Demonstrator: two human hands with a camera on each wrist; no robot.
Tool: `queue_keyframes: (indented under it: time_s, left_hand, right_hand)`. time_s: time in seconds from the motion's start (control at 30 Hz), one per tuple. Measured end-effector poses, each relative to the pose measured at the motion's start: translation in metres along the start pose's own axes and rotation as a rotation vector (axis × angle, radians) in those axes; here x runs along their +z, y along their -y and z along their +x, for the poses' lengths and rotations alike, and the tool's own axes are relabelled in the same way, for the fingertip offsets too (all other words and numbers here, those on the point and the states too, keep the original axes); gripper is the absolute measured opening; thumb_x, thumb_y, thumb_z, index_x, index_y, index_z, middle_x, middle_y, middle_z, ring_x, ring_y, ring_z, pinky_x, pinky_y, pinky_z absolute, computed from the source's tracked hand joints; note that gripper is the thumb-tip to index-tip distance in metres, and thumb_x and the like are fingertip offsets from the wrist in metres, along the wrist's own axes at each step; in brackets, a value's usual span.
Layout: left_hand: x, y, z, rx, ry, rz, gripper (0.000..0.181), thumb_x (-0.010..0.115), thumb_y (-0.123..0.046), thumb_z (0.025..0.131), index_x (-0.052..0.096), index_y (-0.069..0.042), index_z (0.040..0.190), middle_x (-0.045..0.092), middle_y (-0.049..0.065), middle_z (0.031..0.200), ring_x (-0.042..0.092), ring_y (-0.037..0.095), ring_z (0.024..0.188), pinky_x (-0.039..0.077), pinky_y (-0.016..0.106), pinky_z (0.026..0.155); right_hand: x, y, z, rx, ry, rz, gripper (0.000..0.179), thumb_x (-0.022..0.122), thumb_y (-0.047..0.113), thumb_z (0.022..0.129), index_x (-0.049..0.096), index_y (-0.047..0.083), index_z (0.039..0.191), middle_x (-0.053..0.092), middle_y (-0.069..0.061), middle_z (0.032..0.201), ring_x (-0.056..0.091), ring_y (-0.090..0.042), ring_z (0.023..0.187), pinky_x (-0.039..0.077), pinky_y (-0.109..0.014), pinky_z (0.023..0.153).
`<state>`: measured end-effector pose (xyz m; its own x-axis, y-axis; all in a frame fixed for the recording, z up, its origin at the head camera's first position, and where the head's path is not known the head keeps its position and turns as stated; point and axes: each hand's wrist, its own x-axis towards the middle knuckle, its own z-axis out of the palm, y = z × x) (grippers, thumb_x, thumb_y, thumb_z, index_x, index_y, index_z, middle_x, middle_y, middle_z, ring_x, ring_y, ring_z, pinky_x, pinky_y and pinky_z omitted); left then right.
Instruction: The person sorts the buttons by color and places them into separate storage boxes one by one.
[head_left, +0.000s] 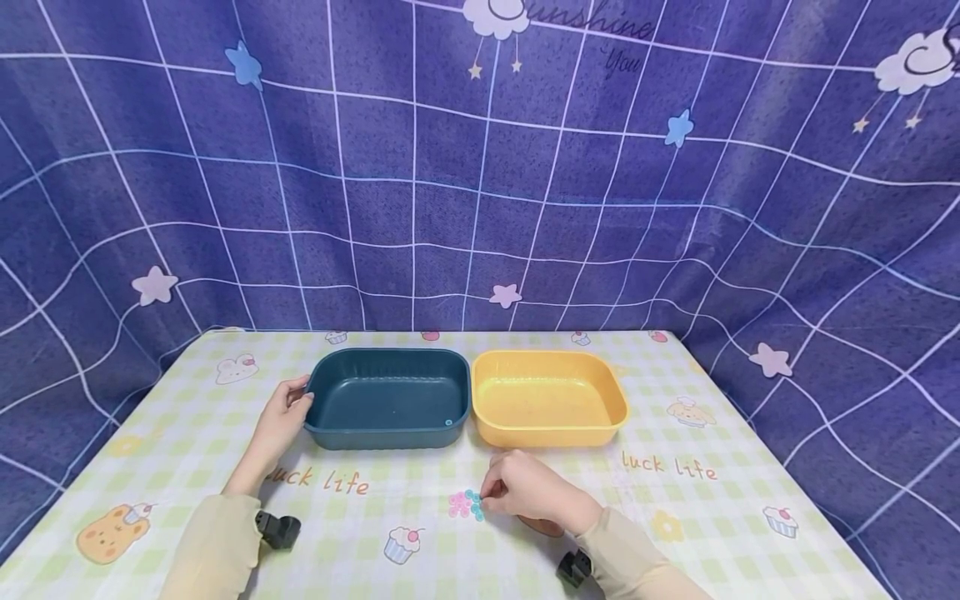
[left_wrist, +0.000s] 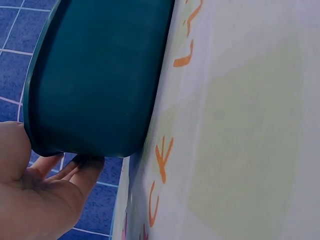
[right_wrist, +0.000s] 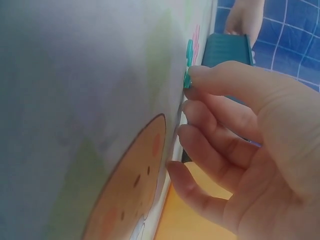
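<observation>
A: Where are the pieces, and who holds what?
B: Small pink pieces and blue pieces lie bunched on a checked tablecloth, in front of two trays. A person's right hand, fingers bent, pinches a blue piece at the bunch's edge between thumb and forefinger; how firmly, one cannot tell. The left hand, partly closed, grips the left end of the dark teal tray.

A: What could go wrong?
B: The piece is tiny and could slip from the fingertips, or a knuckle could scatter its crowded neighbors. A tug by the left hand could shift the tray.

A: And the surroundings?
B: The yellow tray stands just beside the dark one, beyond the right hand. Both front walls rise between bunch and tray floors. A lone blue bit sits inside the dark tray's near right corner; a starry purple curtain hangs behind.
</observation>
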<state>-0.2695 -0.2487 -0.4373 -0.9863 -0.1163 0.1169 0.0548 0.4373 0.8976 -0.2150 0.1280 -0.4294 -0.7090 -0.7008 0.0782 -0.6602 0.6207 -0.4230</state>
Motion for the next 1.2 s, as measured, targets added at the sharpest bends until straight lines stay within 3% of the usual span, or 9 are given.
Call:
queue_keyframes:
  time_s: [0.57, 1.2]
  left_hand:
    - [0.0, 0.001, 0.0, 0.0, 0.0, 0.014, 0.05, 0.034, -0.021, 0.102, 0.023, 0.004, 0.144, 0.026, 0.029, 0.148, 0.03, 0.043, 0.135, 0.031, 0.051, 0.108]
    - [0.001, -0.001, 0.0, 0.003, -0.005, 0.002, 0.049, 0.034, -0.018, 0.102, 0.024, 0.005, 0.143, 0.026, 0.029, 0.149, 0.03, 0.042, 0.136, 0.031, 0.05, 0.109]
  right_hand:
    - [-0.002, -0.004, -0.002, 0.016, -0.051, 0.198, 0.005, 0.072, 0.01, 0.078, 0.073, 0.01, 0.083, 0.062, 0.01, 0.078, 0.058, 0.003, 0.072, 0.05, -0.013, 0.068]
    - [-0.015, 0.0, 0.0, -0.01, -0.121, 0.168, 0.005, 0.07, 0.011, 0.08, 0.073, 0.011, 0.084, 0.062, 0.004, 0.077, 0.057, -0.004, 0.072, 0.048, -0.015, 0.066]
